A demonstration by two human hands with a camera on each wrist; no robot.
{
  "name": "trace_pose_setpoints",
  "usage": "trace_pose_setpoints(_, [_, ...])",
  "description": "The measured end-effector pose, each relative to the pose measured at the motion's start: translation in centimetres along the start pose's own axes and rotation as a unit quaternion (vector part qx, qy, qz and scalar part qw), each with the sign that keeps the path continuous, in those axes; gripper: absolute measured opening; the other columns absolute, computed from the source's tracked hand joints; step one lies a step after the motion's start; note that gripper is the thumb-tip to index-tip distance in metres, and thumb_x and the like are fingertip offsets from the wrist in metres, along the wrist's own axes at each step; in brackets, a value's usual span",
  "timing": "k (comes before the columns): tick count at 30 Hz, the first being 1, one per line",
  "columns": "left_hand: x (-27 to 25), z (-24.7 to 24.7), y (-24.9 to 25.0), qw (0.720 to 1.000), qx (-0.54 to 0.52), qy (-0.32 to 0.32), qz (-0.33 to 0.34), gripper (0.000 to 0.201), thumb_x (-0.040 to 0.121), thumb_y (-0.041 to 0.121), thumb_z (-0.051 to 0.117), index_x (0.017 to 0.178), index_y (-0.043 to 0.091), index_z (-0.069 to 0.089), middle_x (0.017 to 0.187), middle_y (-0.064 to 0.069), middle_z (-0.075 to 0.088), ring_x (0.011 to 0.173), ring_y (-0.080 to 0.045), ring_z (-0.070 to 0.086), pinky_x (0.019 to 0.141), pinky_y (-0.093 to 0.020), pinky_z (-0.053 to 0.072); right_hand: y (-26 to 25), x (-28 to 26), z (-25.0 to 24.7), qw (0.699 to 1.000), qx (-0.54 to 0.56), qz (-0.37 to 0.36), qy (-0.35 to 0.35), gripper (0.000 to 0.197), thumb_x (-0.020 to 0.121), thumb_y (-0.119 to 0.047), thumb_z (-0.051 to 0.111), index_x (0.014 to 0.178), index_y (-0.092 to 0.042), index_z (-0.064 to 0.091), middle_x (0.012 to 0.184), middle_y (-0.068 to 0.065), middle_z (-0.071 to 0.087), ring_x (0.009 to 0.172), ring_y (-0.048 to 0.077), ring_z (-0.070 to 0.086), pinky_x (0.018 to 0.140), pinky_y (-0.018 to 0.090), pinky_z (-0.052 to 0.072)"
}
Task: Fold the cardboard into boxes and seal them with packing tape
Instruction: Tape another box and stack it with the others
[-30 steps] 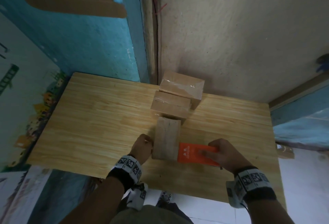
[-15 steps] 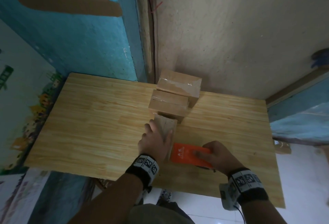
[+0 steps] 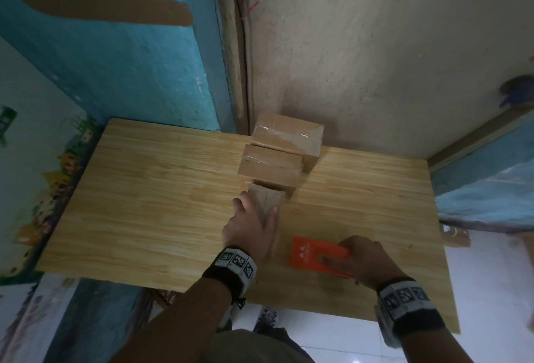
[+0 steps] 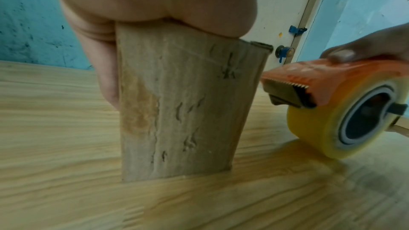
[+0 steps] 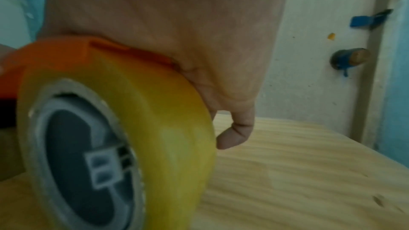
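On the pale wood-grain surface stands a flattened brown cardboard piece, upright on its lower edge. The left hand grips it from above, its fingers curled down one side. Just beside the cardboard, not touching it, the right hand holds an orange tape dispenser with a yellowish roll of packing tape, fingers wrapped over its top. Beyond the cardboard, two taped brown cardboard boxes sit against the wall.
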State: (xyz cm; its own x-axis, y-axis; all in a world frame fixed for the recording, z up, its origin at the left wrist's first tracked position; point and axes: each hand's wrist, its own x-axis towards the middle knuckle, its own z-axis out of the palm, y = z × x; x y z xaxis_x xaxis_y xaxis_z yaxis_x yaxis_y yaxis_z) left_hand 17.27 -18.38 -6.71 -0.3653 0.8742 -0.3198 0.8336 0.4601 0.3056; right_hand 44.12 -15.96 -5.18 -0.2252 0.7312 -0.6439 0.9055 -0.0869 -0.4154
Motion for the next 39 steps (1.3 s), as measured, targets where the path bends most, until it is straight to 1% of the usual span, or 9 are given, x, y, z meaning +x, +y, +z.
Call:
trace_pose_setpoints(3, [0.0,0.0,0.0,1.0,0.006,0.001,0.001,0.085,0.094,0.077,0.027,0.146,0.01,0.02,0.14,-0.012,0.045,0.089,-0.028,0.073,0.064,-0.038,0.062,-2.5,1.2,0.3,0.992,-0.126,-0.013,0.025,0.072,0.073,-0.099,0.049,0.089,-0.032,0.071,0.085,-0.013,0.071,0.083,0.006,0.064,0.104,0.046,0.043])
trace_pose_setpoints(6, [0.1,0.1,-0.1,1.0,0.001,0.001,0.003,0.086,0.093,0.077,0.027,0.145,0.01,0.021,0.139,-0.012,0.046,0.087,-0.028,0.072,0.064,-0.04,0.063,-4.6,2.0,0.5,0.981,-0.189,-0.026,0.035,0.07,0.078,-0.096,0.046,0.089,-0.03,0.069,0.086,-0.013,0.069,0.086,0.007,0.063,0.106,0.049,0.03])
trace_pose_setpoints(11, [0.1,0.1,-0.2,1.0,-0.009,0.004,0.011,0.086,0.091,0.078,0.023,0.144,0.01,0.022,0.136,-0.011,0.047,0.086,-0.027,0.072,0.063,-0.041,0.063,-4.1,2.5,0.6,0.982,-0.188,-0.008,0.025,0.072,0.078,-0.098,0.045,0.091,-0.03,0.069,0.087,-0.014,0.069,0.087,0.007,0.063,0.107,0.05,0.031])
trace_pose_setpoints(15, [0.1,0.0,-0.3,1.0,-0.003,0.003,0.015,0.086,0.092,0.077,0.022,0.145,0.01,0.022,0.136,-0.011,0.047,0.086,-0.026,0.072,0.062,-0.04,0.062,-2.3,2.2,-0.4,0.984,-0.175,-0.006,0.03,0.077,0.073,-0.102,0.041,0.086,-0.031,0.07,0.082,-0.014,0.07,0.083,0.003,0.061,0.105,0.047,0.033])
trace_pose_setpoints(21, [-0.1,-0.1,-0.4,1.0,-0.007,0.005,0.017,0.09,0.089,0.079,0.017,0.145,0.009,0.021,0.138,-0.012,0.046,0.088,-0.027,0.072,0.065,-0.042,0.063,-0.1,0.5,-1.3,0.992,-0.123,-0.004,0.032,0.066,0.083,-0.092,0.05,0.084,-0.03,0.073,0.073,-0.011,0.071,0.081,0.004,0.061,0.106,0.043,0.037])
trace_pose_setpoints(26, [-0.1,-0.3,-0.2,1.0,0.018,-0.001,0.011,0.088,0.09,0.078,0.019,0.147,0.01,0.019,0.141,-0.011,0.046,0.09,-0.027,0.072,0.066,-0.039,0.061,1.1,0.6,-0.7,0.994,-0.106,0.007,0.036,0.073,0.074,-0.1,0.045,0.083,-0.033,0.073,0.078,-0.013,0.071,0.089,0.01,0.059,0.105,0.045,0.041])
trace_pose_setpoints(30, [0.0,-0.1,-0.2,1.0,0.007,-0.004,0.012,0.084,0.094,0.076,0.026,0.146,0.01,0.019,0.14,-0.011,0.046,0.089,-0.026,0.072,0.065,-0.039,0.061,-1.2,1.4,-0.2,0.985,-0.167,0.003,0.037,0.076,0.075,-0.101,0.039,0.084,-0.031,0.069,0.082,-0.013,0.069,0.085,0.005,0.06,0.106,0.047,0.03])
trace_pose_setpoints(34, [-0.1,0.1,-0.4,1.0,0.005,0.001,0.015,0.085,0.095,0.076,0.024,0.149,0.011,0.016,0.148,-0.015,0.042,0.094,-0.028,0.072,0.069,-0.04,0.062,-5.3,2.0,1.2,0.981,-0.189,0.016,0.033,0.07,0.081,-0.094,0.042,0.086,-0.028,0.064,0.085,-0.013,0.066,0.088,0.01,0.062,0.114,0.056,0.022])
trace_pose_setpoints(39, [-0.1,0.2,0.0,1.0,0.02,0.004,0.017,0.084,0.097,0.073,0.024,0.15,0.009,0.015,0.148,-0.015,0.04,0.092,-0.026,0.072,0.065,-0.037,0.061,-7.0,1.9,1.2,0.978,-0.2,0.038,0.04,0.066,0.082,-0.092,0.043,0.087,-0.028,0.06,0.085,-0.011,0.066,0.09,0.014,0.063,0.114,0.057,0.023])
